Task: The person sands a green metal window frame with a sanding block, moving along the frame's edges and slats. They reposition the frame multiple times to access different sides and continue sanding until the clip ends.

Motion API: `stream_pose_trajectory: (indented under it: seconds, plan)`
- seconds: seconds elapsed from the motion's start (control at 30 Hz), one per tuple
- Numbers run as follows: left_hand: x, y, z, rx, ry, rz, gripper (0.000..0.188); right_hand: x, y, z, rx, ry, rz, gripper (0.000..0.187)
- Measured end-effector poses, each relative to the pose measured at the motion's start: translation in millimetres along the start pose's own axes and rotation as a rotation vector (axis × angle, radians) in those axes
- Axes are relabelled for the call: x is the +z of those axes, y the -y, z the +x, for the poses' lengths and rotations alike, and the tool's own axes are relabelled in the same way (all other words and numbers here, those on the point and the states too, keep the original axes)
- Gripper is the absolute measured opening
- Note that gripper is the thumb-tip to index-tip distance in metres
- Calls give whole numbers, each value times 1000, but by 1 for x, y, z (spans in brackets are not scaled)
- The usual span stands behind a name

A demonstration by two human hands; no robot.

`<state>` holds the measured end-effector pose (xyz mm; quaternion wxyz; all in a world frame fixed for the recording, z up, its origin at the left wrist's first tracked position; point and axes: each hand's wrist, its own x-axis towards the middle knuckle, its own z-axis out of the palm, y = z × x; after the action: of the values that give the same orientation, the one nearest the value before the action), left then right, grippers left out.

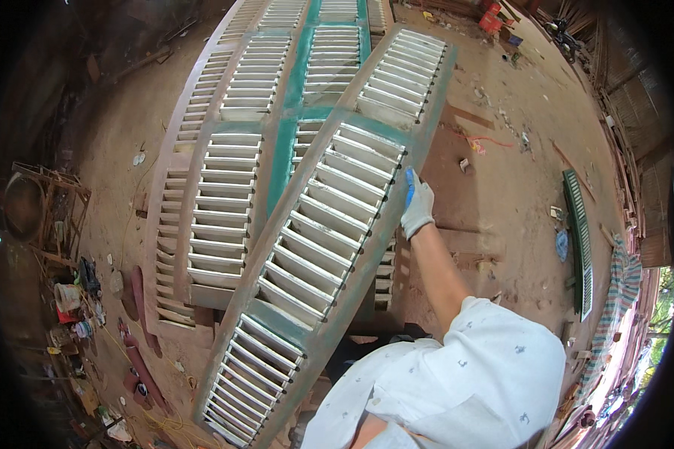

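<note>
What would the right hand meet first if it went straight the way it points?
Probably the slanting louvered shutter: the gloved right hand seems to be at its right edge, though this single view leaves depth unclear.

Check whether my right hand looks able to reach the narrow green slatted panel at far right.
Probably not: dirt floor separates your grey gloved right hand, at the edge of the long brown slatted shutter, from that green panel.
</note>
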<state>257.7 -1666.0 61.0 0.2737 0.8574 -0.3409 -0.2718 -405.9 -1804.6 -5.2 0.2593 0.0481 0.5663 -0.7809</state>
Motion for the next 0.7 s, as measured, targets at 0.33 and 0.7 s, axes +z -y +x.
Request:
stream_pose_trajectory:
  seconds: [0.33, 0.7]
  plan:
    - [-42, 81, 3, 31, 64, -129, 76, 0, -14, 32, -90, 110, -94, 31]
    - [-84, 205, -29, -122, 315, -417, 78, -25, -31, -25, -445, 416, -323, 53]
